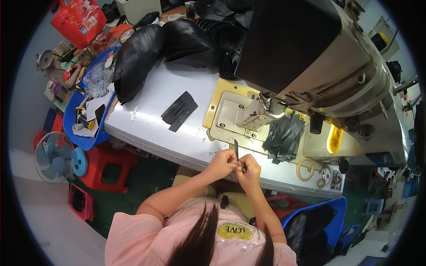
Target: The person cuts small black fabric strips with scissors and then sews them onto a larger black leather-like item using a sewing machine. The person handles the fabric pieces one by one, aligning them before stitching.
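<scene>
Just off the front edge of the table, my two hands meet in front of my body. My left hand (223, 164) is closed, pinching a narrow black strip (236, 147) that sticks up from the fingers. Close beside it, my right hand (249, 172) is closed around something small and dark with a brassy glint, too small to name. Beyond the hands is the sewing machine (306, 88), with its needle area over a pale plate. A heap of black strips (285, 139) lies right of the needle, and a smaller stack of black strips (179, 111) lies on the table to the left.
Large black leather-like pieces (140, 60) are piled at the back of the metal table (153, 128). A blue bin (71, 116) with scraps stands at the left, near a red stool (106, 167) and fan (55, 158). Another blue bin (339, 217) holds black material at the right.
</scene>
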The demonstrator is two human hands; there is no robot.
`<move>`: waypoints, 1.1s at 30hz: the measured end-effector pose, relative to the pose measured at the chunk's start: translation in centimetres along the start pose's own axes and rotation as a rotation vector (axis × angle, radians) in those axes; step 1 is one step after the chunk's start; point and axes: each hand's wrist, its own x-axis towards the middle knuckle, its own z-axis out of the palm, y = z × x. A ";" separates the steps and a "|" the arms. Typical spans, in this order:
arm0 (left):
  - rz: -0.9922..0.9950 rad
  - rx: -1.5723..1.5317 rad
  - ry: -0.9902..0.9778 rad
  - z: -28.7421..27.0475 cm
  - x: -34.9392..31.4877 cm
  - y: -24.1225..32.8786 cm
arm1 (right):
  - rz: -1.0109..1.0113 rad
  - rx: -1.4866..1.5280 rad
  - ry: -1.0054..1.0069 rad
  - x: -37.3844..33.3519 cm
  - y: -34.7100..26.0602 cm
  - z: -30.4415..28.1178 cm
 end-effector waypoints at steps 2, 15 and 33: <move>-0.020 -0.080 -0.013 0.0 0.0 -0.2 | -0.015 -0.013 0.022 -0.2 0.0 0.4; 0.045 0.000 -0.011 -0.7 -0.9 0.1 | 0.177 0.185 -0.073 -0.1 0.3 -0.2; -0.011 -0.003 -0.038 -1.2 -0.5 0.4 | 0.138 0.237 -0.029 -0.7 0.7 0.5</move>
